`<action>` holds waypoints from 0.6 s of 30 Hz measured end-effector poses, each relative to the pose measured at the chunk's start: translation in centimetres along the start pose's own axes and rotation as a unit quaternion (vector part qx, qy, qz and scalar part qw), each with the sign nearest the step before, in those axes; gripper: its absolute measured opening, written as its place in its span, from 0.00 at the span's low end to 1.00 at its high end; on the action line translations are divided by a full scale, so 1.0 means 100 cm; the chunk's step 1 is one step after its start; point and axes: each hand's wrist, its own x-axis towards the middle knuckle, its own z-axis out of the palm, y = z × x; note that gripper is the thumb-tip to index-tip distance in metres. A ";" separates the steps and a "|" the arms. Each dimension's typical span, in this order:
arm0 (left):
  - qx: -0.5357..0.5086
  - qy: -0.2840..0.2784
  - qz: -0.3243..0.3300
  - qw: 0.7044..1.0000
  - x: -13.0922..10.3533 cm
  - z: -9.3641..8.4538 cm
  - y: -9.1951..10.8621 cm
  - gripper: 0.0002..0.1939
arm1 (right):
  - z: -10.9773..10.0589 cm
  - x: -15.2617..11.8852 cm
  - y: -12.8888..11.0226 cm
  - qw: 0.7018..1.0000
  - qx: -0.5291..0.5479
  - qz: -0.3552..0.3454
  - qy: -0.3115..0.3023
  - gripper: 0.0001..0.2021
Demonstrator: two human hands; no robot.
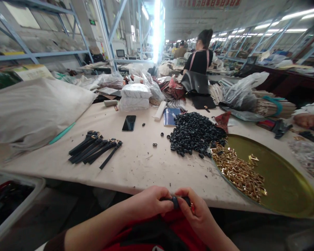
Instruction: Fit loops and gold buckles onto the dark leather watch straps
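Just off the table's front edge, both my hands pinch a dark strap (175,202) between them. My left hand (157,201) closes thumb and fingers on one end. On the other side my right hand (195,209) grips the strap, and a bit of shiny metal shows by its fingers. A dark loop seems to sit round the strap between my thumbs; the fingers hide much of it. Finished-looking dark straps with gold buckles (94,148) lie in a row at left. A heap of small black loops (196,134) is on the table ahead.
A round gold tray (282,181) with many gold buckles (240,172) stands at right. A phone (129,123), a blue booklet (170,116) and white packages (135,97) lie farther back. A plastic bin (23,188) is at lower left. Another person's hand (307,120) rests far right.
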 end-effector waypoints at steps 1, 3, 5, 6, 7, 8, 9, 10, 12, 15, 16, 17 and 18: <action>-0.014 0.007 -0.009 1.000 0.004 0.002 -0.001 0.12 | 0.000 0.001 0.002 1.000 0.000 0.004 0.012 0.09; -0.029 0.024 -0.020 0.999 0.013 0.007 -0.002 0.14 | 0.001 0.001 0.007 0.999 -0.006 0.014 0.039 0.10; -0.016 0.036 -0.021 0.999 0.018 0.010 -0.002 0.14 | -0.001 0.002 0.010 0.998 -0.002 0.022 0.051 0.11; 0.000 0.037 -0.021 0.999 0.019 0.010 -0.001 0.14 | -0.002 0.002 0.012 0.999 0.007 0.022 0.044 0.11; 0.018 0.030 -0.022 0.999 0.019 0.008 0.001 0.14 | -0.004 0.001 0.013 0.999 0.017 0.020 0.032 0.12; 0.033 0.014 -0.024 0.999 0.018 0.006 0.003 0.13 | -0.007 0.000 0.014 0.999 0.027 0.017 0.018 0.12; 0.042 -0.005 -0.027 0.999 0.016 0.004 0.006 0.13 | -0.009 -0.001 0.015 0.999 0.035 0.013 0.005 0.12; 0.047 -0.023 -0.032 0.998 0.014 0.003 0.010 0.14 | -0.012 -0.003 0.016 0.999 0.039 0.008 -0.004 0.13; 0.054 -0.032 -0.043 0.997 0.012 0.004 0.016 0.15 | -0.016 -0.007 0.019 0.999 0.041 0.004 -0.013 0.13; 0.079 -0.006 -0.060 0.995 0.013 0.013 0.023 0.17 | -0.020 -0.011 0.020 0.997 0.059 -0.006 -0.050 0.13; 0.080 -0.008 -0.066 0.995 0.014 0.017 0.025 0.17 | -0.021 -0.011 0.019 0.995 0.072 -0.014 -0.068 0.13; 0.076 -0.012 -0.070 0.995 0.014 0.020 0.027 0.17 | -0.022 -0.009 0.017 0.993 0.085 -0.022 -0.084 0.13; 0.066 -0.012 -0.074 0.995 0.013 0.022 0.030 0.17 | -0.022 -0.007 0.015 0.991 0.094 -0.027 -0.095 0.13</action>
